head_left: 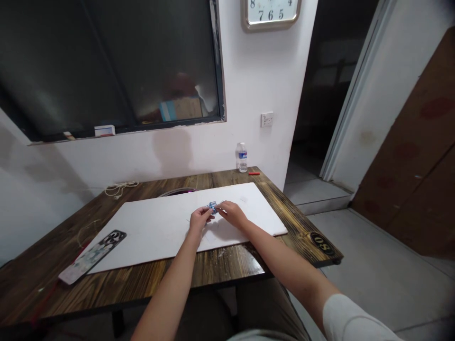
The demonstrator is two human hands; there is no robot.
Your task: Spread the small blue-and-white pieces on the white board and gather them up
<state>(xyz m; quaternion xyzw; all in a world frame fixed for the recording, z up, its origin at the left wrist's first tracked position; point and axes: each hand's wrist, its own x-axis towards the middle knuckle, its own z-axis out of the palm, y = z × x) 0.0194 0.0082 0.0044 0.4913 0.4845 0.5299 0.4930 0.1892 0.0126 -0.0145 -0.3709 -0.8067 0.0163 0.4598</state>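
A small blue and white piece, too small to name its kind, is held between my two hands just above a white board. My left hand pinches it from the left with thumb and fingers. From the right, my right hand closes its fingertips on the piece's other side. Part of the piece is hidden behind the fingertips. Faint marks show on the board beside the left hand.
The board lies on a dark wooden table. A phone rests over the board's left edge. At the back stand a water bottle and a red stick-like item. A pale cord lies at the back left.
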